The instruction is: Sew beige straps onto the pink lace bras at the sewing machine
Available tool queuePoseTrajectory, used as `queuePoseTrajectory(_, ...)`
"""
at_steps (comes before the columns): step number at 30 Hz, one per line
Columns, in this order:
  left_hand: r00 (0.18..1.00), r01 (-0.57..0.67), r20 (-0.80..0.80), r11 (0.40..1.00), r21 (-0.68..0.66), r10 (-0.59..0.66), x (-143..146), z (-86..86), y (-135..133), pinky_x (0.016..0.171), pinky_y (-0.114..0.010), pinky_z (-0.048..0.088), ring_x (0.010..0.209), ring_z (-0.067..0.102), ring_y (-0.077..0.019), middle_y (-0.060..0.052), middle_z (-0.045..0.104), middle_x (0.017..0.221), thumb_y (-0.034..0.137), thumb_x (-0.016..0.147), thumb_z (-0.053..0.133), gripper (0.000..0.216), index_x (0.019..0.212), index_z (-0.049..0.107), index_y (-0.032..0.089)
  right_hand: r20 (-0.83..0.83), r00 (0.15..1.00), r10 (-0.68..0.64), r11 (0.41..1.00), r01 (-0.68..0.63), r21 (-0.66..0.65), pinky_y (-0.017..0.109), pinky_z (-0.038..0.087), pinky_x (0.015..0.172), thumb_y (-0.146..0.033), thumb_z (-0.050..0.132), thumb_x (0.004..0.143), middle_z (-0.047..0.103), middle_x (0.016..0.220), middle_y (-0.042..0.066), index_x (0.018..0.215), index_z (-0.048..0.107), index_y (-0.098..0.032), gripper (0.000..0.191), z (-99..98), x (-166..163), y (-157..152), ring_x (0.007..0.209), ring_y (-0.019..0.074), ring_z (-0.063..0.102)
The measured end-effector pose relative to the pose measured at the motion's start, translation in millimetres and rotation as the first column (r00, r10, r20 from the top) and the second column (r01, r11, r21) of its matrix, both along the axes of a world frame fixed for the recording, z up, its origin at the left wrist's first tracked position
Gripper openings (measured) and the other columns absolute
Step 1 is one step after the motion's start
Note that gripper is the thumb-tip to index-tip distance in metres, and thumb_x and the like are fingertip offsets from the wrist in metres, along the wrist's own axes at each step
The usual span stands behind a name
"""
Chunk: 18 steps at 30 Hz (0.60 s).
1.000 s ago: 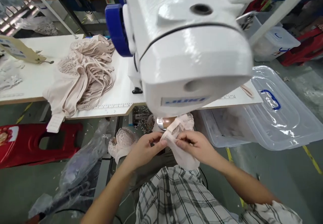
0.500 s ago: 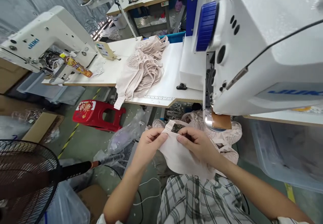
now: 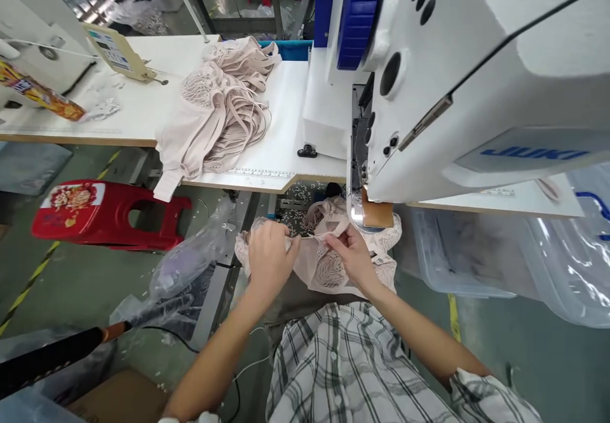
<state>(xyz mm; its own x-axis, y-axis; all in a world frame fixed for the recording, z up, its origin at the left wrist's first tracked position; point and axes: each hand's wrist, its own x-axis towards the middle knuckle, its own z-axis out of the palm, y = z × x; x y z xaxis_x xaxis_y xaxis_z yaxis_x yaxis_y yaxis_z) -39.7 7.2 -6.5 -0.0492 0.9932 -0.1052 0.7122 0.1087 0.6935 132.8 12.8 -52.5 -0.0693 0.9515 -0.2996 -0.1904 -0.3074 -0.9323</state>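
Note:
A pale pink bra (image 3: 328,269) with lace parts stretches between my hands, low in front of the sewing machine (image 3: 457,105). My left hand (image 3: 269,256) is closed on the bra's left end, its back towards me and most of its grip hidden. My right hand (image 3: 353,259) pinches a strap or edge of the bra between thumb and fingers. More lace fabric lies under and behind the hands, below the machine's brown-covered front end (image 3: 377,214). Where one garment ends and another begins there, I cannot tell.
A pile of pale pink bras (image 3: 219,108) lies on the white table (image 3: 286,118) at the left. Beyond are a control panel (image 3: 114,51) and a drink bottle (image 3: 40,93). A red stool (image 3: 109,213) stands on the floor. Clear plastic bins (image 3: 467,270) stand at the right.
My hands have moved apart, and the bra has turned and now stretches between them. The left hand has rolled over, its back now up. The view has shifted right and closer.

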Motion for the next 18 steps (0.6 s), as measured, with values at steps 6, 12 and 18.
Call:
queuePoseTrajectory(6, 0.823, 0.101, 0.564, 0.961, -0.258, 0.064, 37.6, -33.1, -2.0, 0.068, -0.030, 0.050, 0.075, 0.063, -0.0203, -0.006, 0.068, 0.078, 0.051, 0.085, 0.053, 0.037, 0.081, 0.066, 0.016, 0.536, 0.843, -0.037, 0.816, -0.284, 0.504, 0.033, 0.055, 0.071, -0.030, 0.058, 0.089, 0.068, 0.091, 0.006, 0.085, 0.066, -0.023, 0.011, -24.7, 19.7, -18.2, 0.086, 0.0215, 0.066)
queuePoseTrajectory(12, 0.822, 0.015, 0.561, 0.980, -0.200, 0.102, 48.3, -27.3, -5.1, 0.067, -0.026, 0.048, 0.073, 0.062, -0.0176, -0.004, 0.069, 0.078, 0.048, 0.087, 0.054, 0.034, 0.089, 0.068, 0.017, 0.650, 0.754, -0.093, 0.744, -0.381, 0.549, 0.030, 0.054, 0.060, -0.037, 0.056, 0.093, 0.068, 0.081, 0.005, 0.104, 0.067, -0.024, 0.021, -20.3, 44.8, -14.1, 0.066, 0.0170, 0.062)
queuePoseTrajectory(18, 0.802, 0.058, 0.590, 0.972, -0.229, 0.091, 53.7, -15.6, -7.7, 0.069, -0.026, 0.049, 0.078, 0.065, -0.0177, -0.005, 0.073, 0.082, 0.046, 0.087, 0.056, 0.033, 0.094, 0.072, 0.017, 0.746, 0.658, -0.097, 0.768, -0.427, 0.477, 0.029, 0.053, 0.058, -0.032, 0.052, 0.095, 0.073, 0.084, 0.005, 0.113, 0.070, -0.022, 0.027, -7.2, 49.8, 1.1, 0.065, 0.0164, 0.064)
